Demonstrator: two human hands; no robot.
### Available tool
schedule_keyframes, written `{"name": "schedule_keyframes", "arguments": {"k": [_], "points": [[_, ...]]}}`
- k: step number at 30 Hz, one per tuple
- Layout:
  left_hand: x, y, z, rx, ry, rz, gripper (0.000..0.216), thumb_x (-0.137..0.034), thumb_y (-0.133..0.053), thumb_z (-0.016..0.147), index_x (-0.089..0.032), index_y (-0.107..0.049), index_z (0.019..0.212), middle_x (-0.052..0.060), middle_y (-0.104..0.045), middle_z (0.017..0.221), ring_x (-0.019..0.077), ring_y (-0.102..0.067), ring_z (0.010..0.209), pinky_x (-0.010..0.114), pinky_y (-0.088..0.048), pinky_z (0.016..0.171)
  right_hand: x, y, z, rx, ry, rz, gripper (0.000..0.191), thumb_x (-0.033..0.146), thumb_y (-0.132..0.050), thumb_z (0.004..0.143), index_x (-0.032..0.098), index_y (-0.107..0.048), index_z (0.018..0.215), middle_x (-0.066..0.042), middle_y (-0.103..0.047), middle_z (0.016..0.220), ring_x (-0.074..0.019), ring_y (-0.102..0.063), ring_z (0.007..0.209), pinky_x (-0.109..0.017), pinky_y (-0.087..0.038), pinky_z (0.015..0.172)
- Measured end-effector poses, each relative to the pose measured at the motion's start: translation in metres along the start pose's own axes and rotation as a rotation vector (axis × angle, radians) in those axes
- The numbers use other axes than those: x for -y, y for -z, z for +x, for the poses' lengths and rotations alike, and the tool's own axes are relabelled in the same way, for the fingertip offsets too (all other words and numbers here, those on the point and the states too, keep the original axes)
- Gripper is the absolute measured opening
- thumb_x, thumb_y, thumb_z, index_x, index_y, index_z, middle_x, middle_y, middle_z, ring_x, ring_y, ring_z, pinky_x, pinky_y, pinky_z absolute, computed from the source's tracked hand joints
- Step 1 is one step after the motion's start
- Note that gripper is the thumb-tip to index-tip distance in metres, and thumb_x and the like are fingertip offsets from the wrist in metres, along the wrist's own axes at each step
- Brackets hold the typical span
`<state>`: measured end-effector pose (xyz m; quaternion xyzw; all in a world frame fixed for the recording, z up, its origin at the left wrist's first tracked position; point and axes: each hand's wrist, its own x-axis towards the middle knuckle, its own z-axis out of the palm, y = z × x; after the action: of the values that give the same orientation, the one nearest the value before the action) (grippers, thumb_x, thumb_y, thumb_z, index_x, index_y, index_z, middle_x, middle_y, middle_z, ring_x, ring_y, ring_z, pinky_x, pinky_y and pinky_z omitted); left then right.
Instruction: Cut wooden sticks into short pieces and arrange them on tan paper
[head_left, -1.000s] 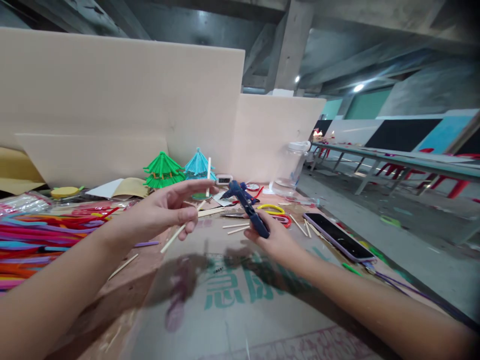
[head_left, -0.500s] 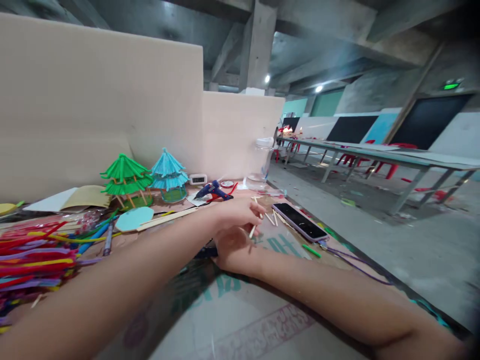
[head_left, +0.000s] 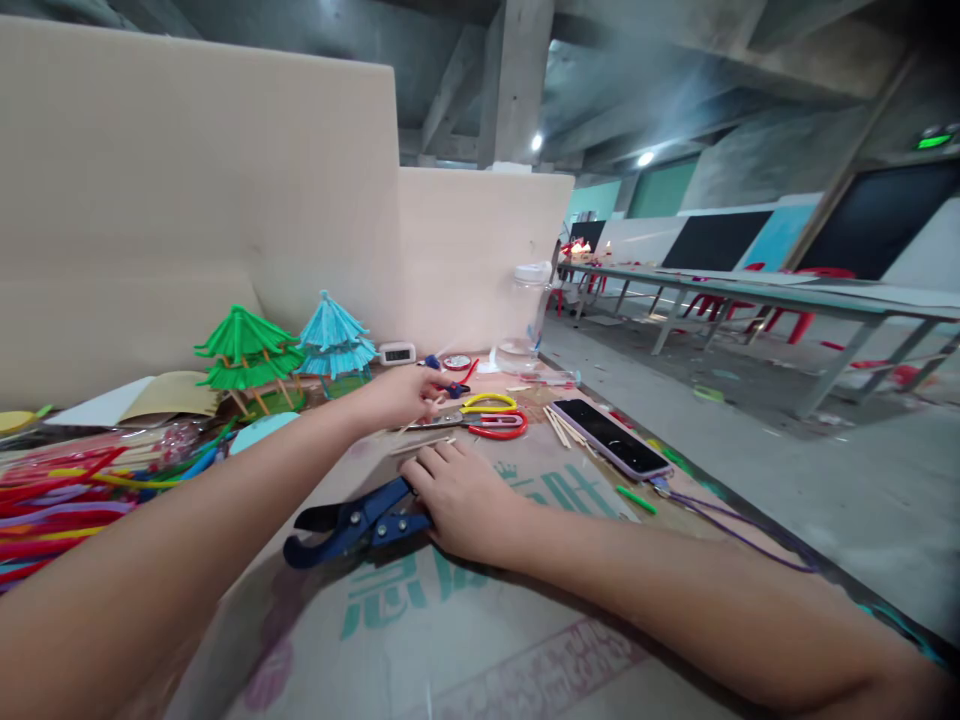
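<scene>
My right hand [head_left: 461, 500] is wrapped round the handles of a dark blue pipe cutter [head_left: 360, 522], resting low over the board. Its jaws point left and stand apart. Farther off and to the left, my left hand [head_left: 405, 398] has its fingers drawn together, with a thin pale wooden stick [head_left: 431, 407] at the fingertips; part of it is hidden. Just right of that hand lie scissors [head_left: 499, 416] with red and yellow handles. Behind its fingers a blue glue gun [head_left: 455, 389] shows only partly. More short sticks [head_left: 559, 427] lie beside the phone.
A green paper-roofed model [head_left: 244, 360] and a light blue one [head_left: 336, 340] stand at the back left, near a small clock [head_left: 397, 354]. Coloured pipe cleaners [head_left: 60, 510] heap at left. A phone [head_left: 611, 438] and a clear jar [head_left: 523, 315] line the right edge.
My left hand has moved left and back, away from my right hand. The pipe cutter has shifted leftward into view, and the scissors are now uncovered.
</scene>
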<state>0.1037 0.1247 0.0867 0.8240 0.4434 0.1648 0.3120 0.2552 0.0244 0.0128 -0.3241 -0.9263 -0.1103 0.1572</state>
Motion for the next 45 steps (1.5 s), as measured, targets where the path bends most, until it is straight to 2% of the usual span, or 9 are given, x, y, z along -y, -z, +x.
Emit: {"name": "schedule_keyframes", "arguments": {"k": [8,13,16,19,23,28,38,41,45], "points": [[0.019,-0.019,-0.009,0.029,-0.068,0.243,0.034,-0.035,-0.066,0.1,-0.016,-0.065,0.127,0.01,-0.067,0.127,0.025,-0.068,0.109,0.046,-0.06,0.093,0.005,-0.003,-0.005,0.005,0.016,0.049,0.049,0.026,-0.065,0.081,0.01,-0.06,0.127,-0.018,-0.066,0.121,-0.0342,-0.059,0.109,-0.047,-0.047,0.096],[0.031,0.009,-0.028,-0.11,-0.012,0.365,0.031,-0.035,-0.064,0.101,-0.016,-0.066,0.125,0.009,-0.068,0.126,0.0247,-0.068,0.11,0.047,-0.059,0.096,0.002,-0.004,-0.006,0.037,-0.02,0.098,0.05,0.026,-0.064,0.08,0.01,-0.06,0.128,-0.018,-0.067,0.12,-0.0338,-0.059,0.107,-0.047,-0.048,0.093],[0.051,0.032,-0.051,-0.188,0.104,0.461,0.029,-0.036,-0.064,0.101,-0.016,-0.067,0.121,0.009,-0.069,0.123,0.0237,-0.069,0.108,0.045,-0.06,0.093,0.003,-0.003,-0.006,0.058,-0.044,0.13,0.048,0.024,-0.062,0.081,0.011,-0.06,0.128,-0.017,-0.068,0.119,-0.0329,-0.06,0.106,-0.046,-0.049,0.093],[0.076,0.04,-0.072,-0.226,0.2,0.565,0.029,-0.037,-0.064,0.1,-0.016,-0.067,0.121,0.009,-0.069,0.122,0.0234,-0.068,0.107,0.045,-0.06,0.093,0.003,-0.004,-0.006,0.056,-0.063,0.155,0.049,0.022,-0.062,0.081,0.011,-0.06,0.128,-0.017,-0.067,0.121,-0.0322,-0.06,0.108,-0.046,-0.049,0.096],[0.104,0.029,-0.086,-0.214,0.245,0.659,0.032,-0.037,-0.065,0.1,-0.017,-0.065,0.125,0.01,-0.068,0.125,0.0237,-0.068,0.107,0.045,-0.06,0.092,0.003,-0.003,-0.004,0.074,-0.082,0.176,0.053,0.021,-0.064,0.079,0.011,-0.059,0.131,-0.017,-0.067,0.121,-0.0319,-0.06,0.111,-0.046,-0.049,0.099],[0.118,0.013,-0.089,-0.227,0.237,0.705,0.033,-0.037,-0.065,0.1,-0.017,-0.064,0.127,0.011,-0.066,0.129,0.0246,-0.067,0.111,0.046,-0.059,0.094,0.001,-0.002,-0.003,0.083,-0.085,0.182,0.055,0.019,-0.065,0.078,0.011,-0.059,0.132,-0.018,-0.067,0.124,-0.0321,-0.06,0.113,-0.047,-0.05,0.101],[0.117,0.009,-0.089,-0.313,0.276,0.636,0.035,-0.037,-0.065,0.1,-0.017,-0.063,0.129,0.011,-0.066,0.129,0.0247,-0.067,0.11,0.046,-0.06,0.093,0.002,0.0,-0.004,0.094,-0.092,0.172,0.059,0.02,-0.065,0.077,0.009,-0.059,0.134,-0.018,-0.067,0.124,-0.0332,-0.061,0.113,-0.048,-0.051,0.101],[0.102,0.02,-0.094,-0.362,0.269,0.572,0.032,-0.038,-0.065,0.1,-0.016,-0.065,0.124,0.01,-0.068,0.124,0.0236,-0.068,0.107,0.046,-0.059,0.093,0.002,0.0,-0.003,0.09,-0.069,0.151,0.057,0.019,-0.063,0.078,0.009,-0.059,0.134,-0.018,-0.067,0.122,-0.0335,-0.06,0.111,-0.048,-0.051,0.099],[0.068,0.038,-0.107,-0.44,0.176,0.402,0.031,-0.042,-0.055,0.099,-0.017,-0.073,0.102,0.008,-0.075,0.099,0.0248,-0.071,0.093,0.039,-0.056,0.086,0.0,-0.002,-0.004,0.072,-0.017,0.114,0.054,0.019,-0.062,0.079,0.01,-0.059,0.133,-0.018,-0.067,0.122,-0.0341,-0.06,0.11,-0.049,-0.051,0.096]]}}
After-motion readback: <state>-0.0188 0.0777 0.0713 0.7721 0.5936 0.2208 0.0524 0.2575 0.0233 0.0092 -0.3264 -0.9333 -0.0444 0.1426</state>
